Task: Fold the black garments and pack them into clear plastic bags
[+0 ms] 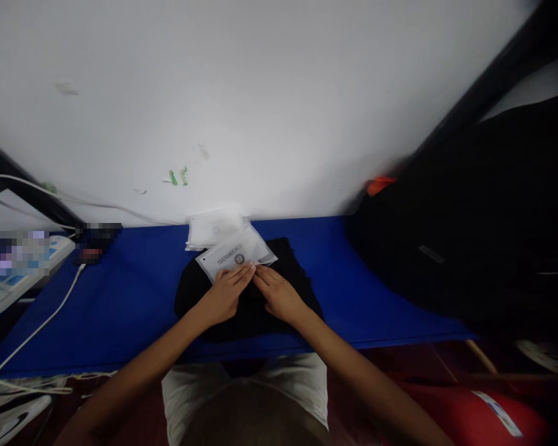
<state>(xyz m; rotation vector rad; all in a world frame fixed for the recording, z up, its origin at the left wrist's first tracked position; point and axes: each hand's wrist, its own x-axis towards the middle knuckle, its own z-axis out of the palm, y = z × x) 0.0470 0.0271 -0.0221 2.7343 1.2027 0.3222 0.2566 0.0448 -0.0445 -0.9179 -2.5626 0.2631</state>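
Observation:
A frosted plastic bag (230,253) with dark printed lettering and a round logo lies slanted over a folded black cloth (302,291). My left hand (227,292) is closed on the bag's near edge, fingers bent over it. Close beside it, my right hand (279,294) has its fingers pressed together at the bag's near right corner. The fingertips of both hands almost meet there. Just behind, a stack of similar plastic bags (209,227) rests against the wall, partly covered by the front bag.
The blue tabletop (134,297) runs along a white wall (270,111). A large black bulky item (446,229) stands at the right. On the left are a white power strip (51,254), a dark device (97,241) and a white cable (51,316). Something red (483,415) sits below right.

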